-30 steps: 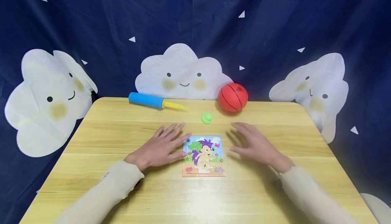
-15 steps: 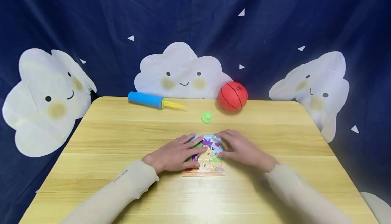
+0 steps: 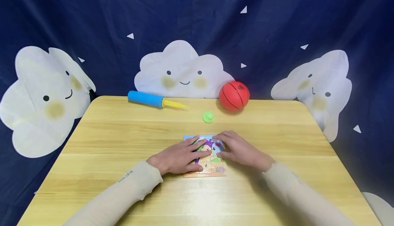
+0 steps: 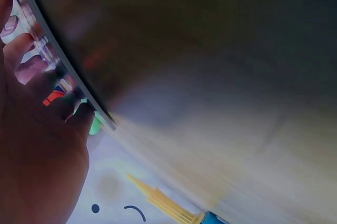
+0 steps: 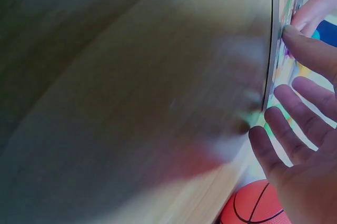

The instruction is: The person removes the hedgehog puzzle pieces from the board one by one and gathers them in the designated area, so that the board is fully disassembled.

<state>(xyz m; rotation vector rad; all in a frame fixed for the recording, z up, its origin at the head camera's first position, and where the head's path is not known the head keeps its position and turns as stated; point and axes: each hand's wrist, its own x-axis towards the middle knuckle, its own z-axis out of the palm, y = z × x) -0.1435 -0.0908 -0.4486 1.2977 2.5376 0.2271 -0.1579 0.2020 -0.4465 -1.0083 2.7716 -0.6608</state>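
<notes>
A small cartoon jigsaw puzzle in an orange frame lies flat near the middle of the wooden table. My left hand rests on its left half with the fingers laid out straight. My right hand lies flat on its upper right part, fingers straight, fingertips near the left hand's. The hands hide much of the picture. In the left wrist view, my left hand touches the puzzle's edge. The right wrist view shows my right hand with spread fingers against the puzzle.
A blue and yellow hand pump lies at the table's back left. A red mini basketball sits at the back centre, and a small green toy lies just behind the puzzle. A dark blue cloud-printed backdrop hangs behind.
Both hands have moved inward from the bare table beside the puzzle and now lie on top of it. The puzzle, ball, pump and green toy have stayed put.
</notes>
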